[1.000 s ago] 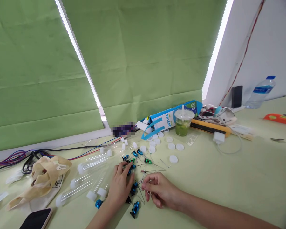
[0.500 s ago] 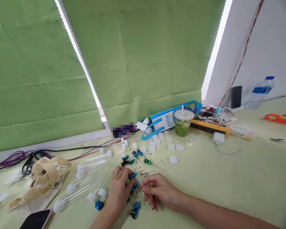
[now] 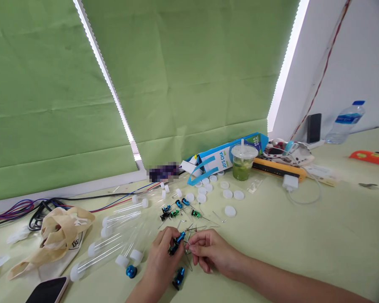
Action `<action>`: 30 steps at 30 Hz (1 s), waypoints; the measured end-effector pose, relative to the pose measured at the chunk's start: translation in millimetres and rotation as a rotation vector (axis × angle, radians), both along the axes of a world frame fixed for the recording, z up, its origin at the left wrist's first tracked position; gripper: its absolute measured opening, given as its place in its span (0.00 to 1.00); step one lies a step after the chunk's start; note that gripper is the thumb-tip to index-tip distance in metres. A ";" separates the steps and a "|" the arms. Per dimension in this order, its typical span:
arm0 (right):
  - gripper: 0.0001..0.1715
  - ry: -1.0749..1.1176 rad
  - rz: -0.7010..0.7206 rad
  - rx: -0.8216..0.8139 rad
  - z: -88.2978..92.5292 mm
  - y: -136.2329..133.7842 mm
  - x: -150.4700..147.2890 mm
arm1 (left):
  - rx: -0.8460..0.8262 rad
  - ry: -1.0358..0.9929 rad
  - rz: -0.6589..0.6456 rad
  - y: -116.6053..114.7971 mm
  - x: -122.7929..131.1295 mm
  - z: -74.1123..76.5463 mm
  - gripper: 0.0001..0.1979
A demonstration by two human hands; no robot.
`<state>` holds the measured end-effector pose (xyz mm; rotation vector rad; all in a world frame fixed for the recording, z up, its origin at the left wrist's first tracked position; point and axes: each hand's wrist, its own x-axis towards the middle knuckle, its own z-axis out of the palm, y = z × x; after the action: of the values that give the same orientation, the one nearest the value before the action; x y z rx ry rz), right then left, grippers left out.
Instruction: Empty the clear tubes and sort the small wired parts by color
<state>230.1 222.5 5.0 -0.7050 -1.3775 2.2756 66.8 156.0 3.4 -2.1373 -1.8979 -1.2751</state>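
Blue metal shows between the thumb and fingers of the left hand point(image 3: 164, 257), which is closed on a small blue-and-black piece point(image 3: 181, 237). Just beside it, the right hand point(image 3: 208, 250) has its thumb and forefinger drawn narrowly together; thin metal wires crowd their tips, and whether the fingers grip one cannot be told. Near the left hand, on the side closer to the person, a second blue-and-black piece point(image 3: 178, 277) lies on the pale green table point(image 3: 271, 235). Left of that hand's wrist sits a round blue knob point(image 3: 132, 271), and clear tubes point(image 3: 101, 257) with white ends spread farther left. Ahead of the left hand is a cluster of small blue pieces point(image 3: 179, 203), with a green piece point(image 3: 196, 213) to their right. Beyond the right hand lie a bent metal key point(image 3: 220, 217) and scattered white caps point(image 3: 230, 211); farther on, a lidded cup point(image 3: 241, 168) stands in front of a blue-and-white bag point(image 3: 219, 162). Well to the left of both hands, a beige cloth bag point(image 3: 58, 229) lies crumpled beyond a phone point(image 3: 49, 290).
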 end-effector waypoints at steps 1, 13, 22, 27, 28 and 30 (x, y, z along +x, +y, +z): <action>0.22 0.005 -0.002 -0.011 0.9 0.1 0.3 | 0.014 -0.007 -0.013 0.0 -0.2 -0.3 0.04; 0.16 -0.158 -0.112 0.347 9.2 -6.9 1.6 | 0.179 0.033 -0.118 -3.1 1.6 -0.5 0.06; 0.09 -0.279 -0.199 0.657 9.2 -9.8 4.8 | 0.202 0.085 -0.089 -6.1 8.3 0.7 0.05; 0.17 -0.213 -0.143 0.284 13.6 -2.9 1.8 | 0.239 0.130 -0.130 -5.3 6.0 2.3 0.07; 0.18 -0.231 -0.138 0.227 14.3 -2.4 1.6 | 0.245 0.135 -0.142 -4.9 5.4 2.4 0.07; 0.19 -0.265 -0.150 0.173 15.1 -2.3 1.8 | 0.251 0.132 -0.162 -4.4 4.6 2.4 0.07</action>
<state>231.9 220.3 20.1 -1.0429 -1.5588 1.9738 71.5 151.6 5.9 -2.2152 -1.4563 -1.2822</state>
